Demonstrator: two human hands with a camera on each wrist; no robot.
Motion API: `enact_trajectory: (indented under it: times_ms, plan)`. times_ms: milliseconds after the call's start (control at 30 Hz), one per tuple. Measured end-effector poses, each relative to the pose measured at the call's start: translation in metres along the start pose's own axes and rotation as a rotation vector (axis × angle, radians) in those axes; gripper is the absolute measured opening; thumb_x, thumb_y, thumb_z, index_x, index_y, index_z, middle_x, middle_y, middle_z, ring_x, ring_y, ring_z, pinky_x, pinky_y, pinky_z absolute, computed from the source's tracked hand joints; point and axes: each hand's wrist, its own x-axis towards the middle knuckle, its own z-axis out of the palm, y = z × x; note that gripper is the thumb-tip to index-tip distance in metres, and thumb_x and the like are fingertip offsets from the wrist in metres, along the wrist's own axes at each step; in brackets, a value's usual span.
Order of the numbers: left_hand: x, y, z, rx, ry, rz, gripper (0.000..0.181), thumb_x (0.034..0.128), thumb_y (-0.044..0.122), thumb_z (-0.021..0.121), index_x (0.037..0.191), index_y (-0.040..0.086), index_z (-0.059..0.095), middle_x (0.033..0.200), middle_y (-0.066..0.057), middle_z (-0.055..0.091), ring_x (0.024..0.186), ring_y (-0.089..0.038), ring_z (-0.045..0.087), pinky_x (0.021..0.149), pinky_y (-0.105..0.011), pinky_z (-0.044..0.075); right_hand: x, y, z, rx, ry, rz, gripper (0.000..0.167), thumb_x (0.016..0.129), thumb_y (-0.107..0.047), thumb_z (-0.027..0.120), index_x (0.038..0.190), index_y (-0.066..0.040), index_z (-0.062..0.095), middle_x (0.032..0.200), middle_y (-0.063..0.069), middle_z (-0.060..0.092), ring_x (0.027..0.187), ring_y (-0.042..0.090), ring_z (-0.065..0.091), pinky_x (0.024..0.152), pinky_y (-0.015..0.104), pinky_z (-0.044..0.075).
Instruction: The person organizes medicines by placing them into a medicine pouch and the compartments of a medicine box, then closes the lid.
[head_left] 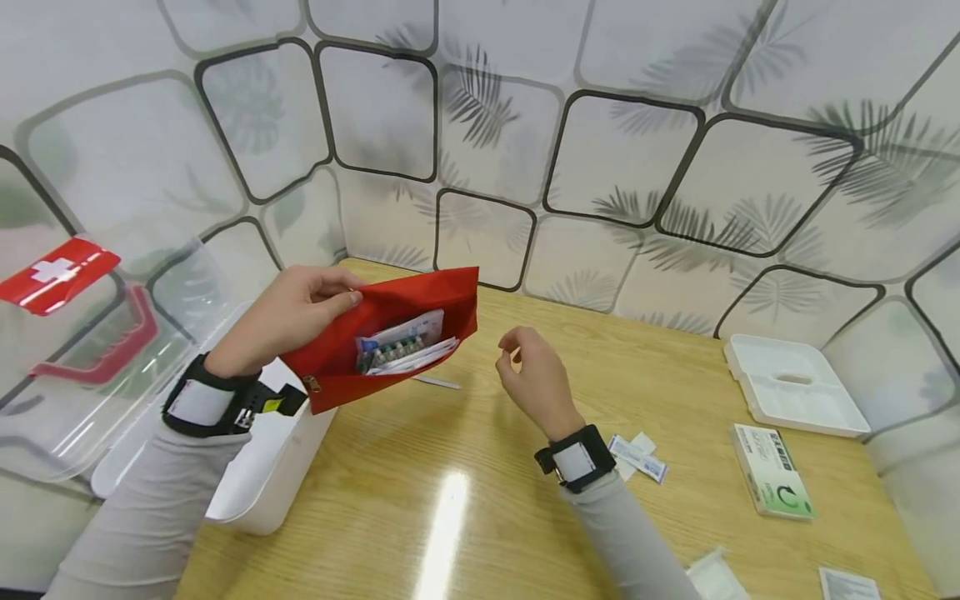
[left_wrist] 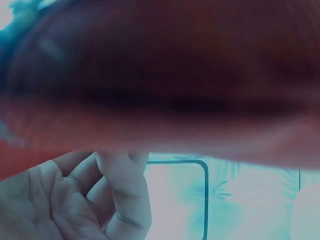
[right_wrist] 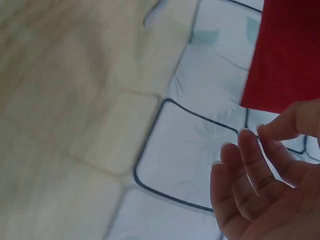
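The left hand (head_left: 288,312) over there grips the edge of a red pouch (head_left: 408,293), which gapes above the table (head_left: 375,492) with white packets (head_left: 416,362) inside. Pouch and forearm block part of a white box (head_left: 281,492). The right hand (head_left: 536,379), empty, loosely curled, hovers near the pouch; rightward lie sachets (head_left: 637,457), a carton (head_left: 771,471) and a tray (head_left: 783,400).
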Motion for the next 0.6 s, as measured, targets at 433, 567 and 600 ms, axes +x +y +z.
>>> enact_trajectory:
  times_ms: [433, 567, 600]
  plan:
    - [0.007, -0.004, -0.005, -0.082, 0.007, -0.074, 0.025, 0.1016, 0.018, 0.06, 0.122, 0.009, 0.072, 0.108, -0.014, 0.073, 0.08, -0.02, 0.066, 0.063, -0.03, 0.054, 0.028, 0.01, 0.05, -0.088, -0.411, 0.11, 0.013, 0.091, -0.013, 0.071, 0.101, -0.005, 0.075, 0.088, 0.006, 0.065, 0.078, 0.019, 0.058, 0.068, 0.031, 0.048]
    - [0.009, -0.005, -0.005, -0.098, -0.001, -0.09, 0.026, 0.1023, 0.019, 0.059, 0.124, 0.01, 0.071, 0.11, -0.014, 0.072, 0.082, -0.021, 0.066, 0.064, -0.03, 0.055, 0.031, 0.003, 0.065, -0.082, -0.472, 0.114, 0.012, 0.091, -0.014, 0.075, 0.098, -0.005, 0.075, 0.081, 0.006, 0.063, 0.073, 0.019, 0.057, 0.065, 0.03, 0.047]
    - [0.009, -0.006, -0.005, -0.103, -0.005, -0.095, 0.026, 0.1025, 0.019, 0.059, 0.124, 0.01, 0.07, 0.11, -0.015, 0.072, 0.082, -0.021, 0.066, 0.064, -0.031, 0.055, 0.031, 0.002, 0.068, -0.071, -0.484, 0.125, 0.012, 0.091, -0.014, 0.075, 0.098, -0.005, 0.075, 0.081, 0.006, 0.064, 0.074, 0.019, 0.057, 0.066, 0.031, 0.047]
